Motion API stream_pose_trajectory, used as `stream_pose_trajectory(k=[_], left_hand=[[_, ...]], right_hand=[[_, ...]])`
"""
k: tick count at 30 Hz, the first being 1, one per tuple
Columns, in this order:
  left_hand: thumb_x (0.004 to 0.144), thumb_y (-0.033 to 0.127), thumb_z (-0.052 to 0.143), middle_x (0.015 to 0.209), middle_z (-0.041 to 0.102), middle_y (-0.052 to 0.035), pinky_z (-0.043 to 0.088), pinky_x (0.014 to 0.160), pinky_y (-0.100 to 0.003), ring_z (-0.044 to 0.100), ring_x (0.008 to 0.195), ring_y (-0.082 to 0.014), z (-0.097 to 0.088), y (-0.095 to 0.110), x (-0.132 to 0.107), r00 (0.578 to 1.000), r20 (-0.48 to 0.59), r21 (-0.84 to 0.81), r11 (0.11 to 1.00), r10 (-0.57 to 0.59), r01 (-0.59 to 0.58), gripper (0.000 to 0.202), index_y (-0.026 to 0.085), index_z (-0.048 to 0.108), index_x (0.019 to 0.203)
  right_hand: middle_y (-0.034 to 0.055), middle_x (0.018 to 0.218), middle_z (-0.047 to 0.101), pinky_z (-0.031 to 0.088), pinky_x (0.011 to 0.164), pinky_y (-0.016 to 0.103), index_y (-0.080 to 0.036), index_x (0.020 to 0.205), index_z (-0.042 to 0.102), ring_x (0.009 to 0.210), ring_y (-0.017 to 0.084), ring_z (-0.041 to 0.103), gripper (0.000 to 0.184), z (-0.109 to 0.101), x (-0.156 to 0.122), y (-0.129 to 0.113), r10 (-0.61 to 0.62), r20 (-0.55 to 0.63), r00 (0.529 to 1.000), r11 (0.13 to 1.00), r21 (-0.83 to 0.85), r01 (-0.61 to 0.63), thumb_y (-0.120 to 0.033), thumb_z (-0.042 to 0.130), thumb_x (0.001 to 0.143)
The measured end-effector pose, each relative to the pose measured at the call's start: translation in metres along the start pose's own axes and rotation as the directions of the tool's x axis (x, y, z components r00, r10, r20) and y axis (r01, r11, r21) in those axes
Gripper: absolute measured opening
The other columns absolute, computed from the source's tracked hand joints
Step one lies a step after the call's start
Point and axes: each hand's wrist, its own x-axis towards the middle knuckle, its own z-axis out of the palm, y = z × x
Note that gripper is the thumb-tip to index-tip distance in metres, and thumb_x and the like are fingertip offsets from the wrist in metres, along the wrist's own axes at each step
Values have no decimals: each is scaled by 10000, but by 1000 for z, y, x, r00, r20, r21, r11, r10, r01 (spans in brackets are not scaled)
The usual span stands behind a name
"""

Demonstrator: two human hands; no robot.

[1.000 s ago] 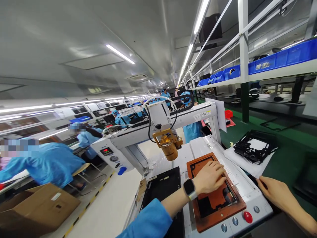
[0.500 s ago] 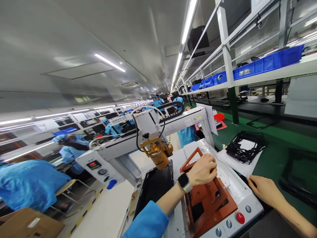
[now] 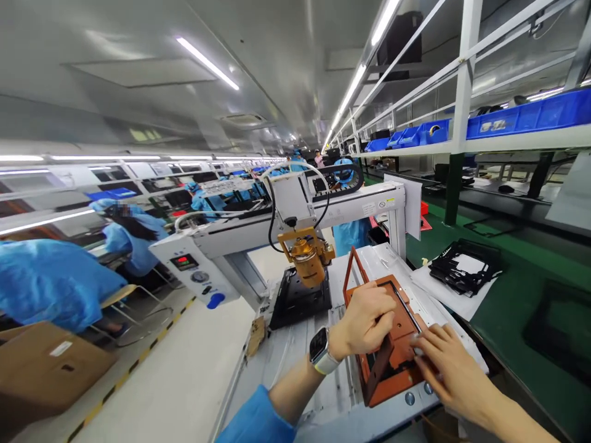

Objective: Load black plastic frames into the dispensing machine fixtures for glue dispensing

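Observation:
My left hand [image 3: 369,317], with a watch on its wrist, is closed on the hinged lid frame [image 3: 379,363] of a reddish-brown fixture [image 3: 401,323]. That lid stands tilted up along the fixture's left side. Inside the fixture, a black part with a shiny edge strip [image 3: 406,304] shows in part beneath my hands. My right hand [image 3: 455,363] lies over the fixture's right edge, its fingers stretched out and slightly blurred. Left of the fixture, a black panel [image 3: 300,301] lies under the machine's brass-coloured head [image 3: 308,261].
A white gantry machine [image 3: 277,215] spans the work area, with push buttons [image 3: 410,399] along its front. Black thin frames [image 3: 464,267] are stacked on white paper on the green bench [image 3: 512,307] at right. Blue bins [image 3: 526,120] line the shelf. Co-workers in blue sit at left.
The fixture's lid has swung up leftward in my left hand. My right hand has moved from the machine's right edge onto the fixture. The black panel has shifted back under the head.

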Motion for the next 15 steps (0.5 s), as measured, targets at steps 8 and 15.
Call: stream_pose_trajectory(k=[8, 15], left_hand=[[1011, 214, 404, 628, 416, -2, 244, 726, -401, 336, 637, -170, -12, 2, -20, 976, -199, -4, 996, 90, -93, 326, 192, 309, 699], [1012, 226, 382, 616, 409, -7, 268, 725, -410, 353, 630, -171, -14, 1, -22, 969, -227, 30, 995, 98, -94, 330, 201, 320, 689]], right_hand=[[126, 1085, 615, 375, 1040, 569, -143, 1250, 662, 1066, 336, 515, 272, 18, 16, -22, -68, 159, 985, 991, -102, 85, -174, 402, 1178], [94, 1041, 598, 399, 987, 517, -143, 1173, 705, 1013, 307, 497, 104, 6, 21, -26, 5, 281, 960, 997, -79, 17, -132, 622, 1113]])
